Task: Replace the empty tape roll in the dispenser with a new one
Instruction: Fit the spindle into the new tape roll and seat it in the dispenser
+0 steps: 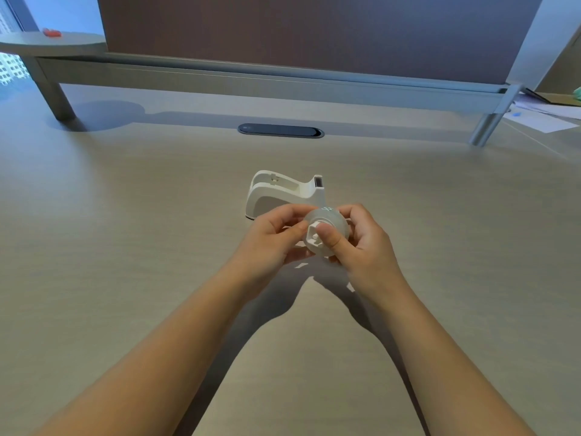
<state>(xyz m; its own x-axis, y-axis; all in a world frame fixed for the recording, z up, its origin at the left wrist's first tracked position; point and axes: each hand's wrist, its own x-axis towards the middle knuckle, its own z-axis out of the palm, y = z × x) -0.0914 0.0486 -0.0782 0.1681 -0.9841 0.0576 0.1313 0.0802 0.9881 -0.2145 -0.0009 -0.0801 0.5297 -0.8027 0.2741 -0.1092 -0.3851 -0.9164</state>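
A white tape dispenser stands on the desk at the centre, its roll cradle empty and its cutter end to the right. Just in front of it, a little above the desk, I hold a clear tape roll with a white hub in its core. My left hand pinches the roll's left side. My right hand grips its right side, thumb pressed on the hub. The far face of the roll is hidden by my fingers.
A dark oval cable port is set in the desk behind the dispenser. A raised shelf on metal legs runs along the back below a partition. Papers lie at the far right. A small red object rests on the shelf, far left.
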